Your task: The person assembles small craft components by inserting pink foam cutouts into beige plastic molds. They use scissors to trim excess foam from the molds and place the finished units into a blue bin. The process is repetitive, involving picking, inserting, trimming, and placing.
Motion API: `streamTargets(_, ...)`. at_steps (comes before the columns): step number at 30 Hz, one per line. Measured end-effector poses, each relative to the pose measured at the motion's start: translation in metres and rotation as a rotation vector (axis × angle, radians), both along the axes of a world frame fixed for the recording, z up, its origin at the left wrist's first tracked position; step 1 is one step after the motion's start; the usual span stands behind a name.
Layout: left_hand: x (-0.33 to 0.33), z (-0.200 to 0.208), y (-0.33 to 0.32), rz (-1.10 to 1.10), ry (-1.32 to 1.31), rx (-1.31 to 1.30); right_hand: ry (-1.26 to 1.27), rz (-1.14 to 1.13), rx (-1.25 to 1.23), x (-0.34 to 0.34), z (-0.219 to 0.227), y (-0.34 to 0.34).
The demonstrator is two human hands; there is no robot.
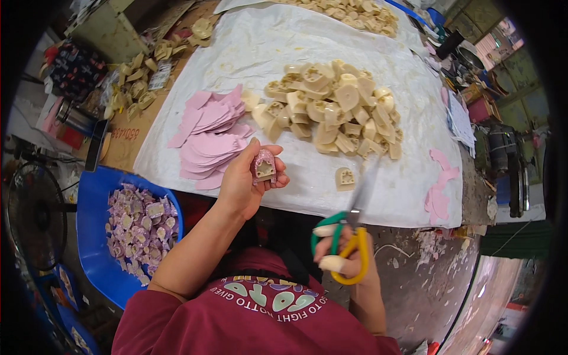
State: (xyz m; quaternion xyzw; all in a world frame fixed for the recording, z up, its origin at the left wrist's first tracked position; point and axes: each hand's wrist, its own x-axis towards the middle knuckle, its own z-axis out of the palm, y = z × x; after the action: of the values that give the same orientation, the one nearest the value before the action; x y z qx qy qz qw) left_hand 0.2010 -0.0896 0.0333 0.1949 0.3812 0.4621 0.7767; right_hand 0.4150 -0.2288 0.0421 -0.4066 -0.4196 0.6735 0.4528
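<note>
My left hand (239,180) is closed around a moulded shoe heel (264,167) covered in glittery pink material, its flat hollowed side facing up. In my right hand (364,272), a pair of scissors (353,218) with one green and one yellow handle points away from me, its blades blurred. Pale wrapping covers some fingertips of that hand. A bare beige heel (345,178) lies by the blades. Beyond my hands sits a heap of beige heels (334,109), with stacked pink cut pieces (210,139) to its left.
White sheeting (284,201) covers the table. Below its left edge stands a blue tub (94,248) of pink-covered heels (142,225). Pink offcuts (441,183) lie at the right edge. A black fan (36,213) is far left. Scraps litter the floor (408,272).
</note>
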Motion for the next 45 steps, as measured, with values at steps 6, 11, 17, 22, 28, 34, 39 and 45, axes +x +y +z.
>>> streamTargets(6, -0.041, 0.007, 0.0, 0.053, -0.011, 0.117, 0.243, 0.313, -0.235, -0.068, -0.001, 0.033)
streamTargets(11, -0.053, 0.017, 0.0, 0.095, -0.039, 0.133, 0.168, 0.28, -0.224, -0.085, -0.002, 0.036)
streamTargets(17, -0.062, 0.013, 0.004, 0.11, -0.053, 0.128, 0.113, 0.313, -0.263, -0.091, 0.001, 0.038)
streamTargets(22, -0.063, 0.012, 0.003, 0.144, -0.001, 0.168, 0.174, 0.312, -0.307, -0.093, -0.001, 0.038)
streamTargets(28, -0.055, 0.014, 0.0, 0.155, -0.091, 0.106, 0.104, 0.223, -0.295, -0.098, 0.004, 0.034)
streamTargets(34, -0.053, 0.01, 0.001, 0.083, -0.034, 0.1, 0.119, 0.203, -0.36, -0.091, -0.003, 0.034)
streamTargets(39, -0.05, 0.009, 0.002, 0.108, 0.062, 0.122, 0.058, 0.233, -0.349, -0.09, 0.006, 0.04)
streamTargets(45, -0.055, 0.016, 0.004, 0.063, 0.045, 0.138, -0.061, 0.177, -0.299, -0.089, -0.002, 0.033)
